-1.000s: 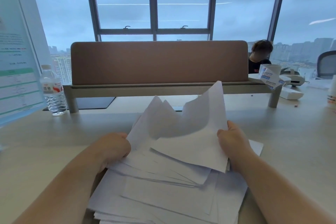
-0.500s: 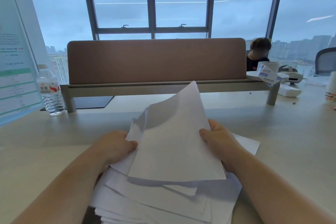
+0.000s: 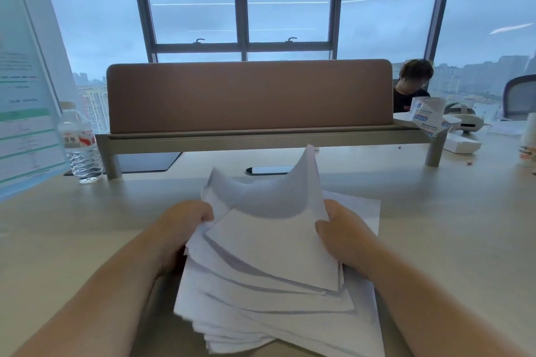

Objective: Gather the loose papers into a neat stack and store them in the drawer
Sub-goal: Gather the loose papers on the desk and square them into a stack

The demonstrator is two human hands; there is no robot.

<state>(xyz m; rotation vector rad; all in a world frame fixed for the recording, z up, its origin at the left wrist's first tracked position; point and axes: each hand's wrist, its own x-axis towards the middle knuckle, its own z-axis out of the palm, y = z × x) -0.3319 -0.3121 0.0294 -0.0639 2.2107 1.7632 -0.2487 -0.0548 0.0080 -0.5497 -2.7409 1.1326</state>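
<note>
The papers (image 3: 269, 264) are held between both hands, approx. centred on the table (image 3: 449, 240) just in front of the person. The left hand (image 3: 185, 220) is clamped on the pile's left edge, the right hand (image 3: 339, 229) on its right edge; both are about equally near. Top sheets are curled up at the far end, lower ones fanned & skewed toward the body. The long axis runs away from the person, so squaring is judged to need an inward squeeze. No drawer is in view.

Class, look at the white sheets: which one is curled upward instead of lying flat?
The top sheet, pinched between the left hand and right hand; its far edge bows up, while the pile lies flat.
</note>
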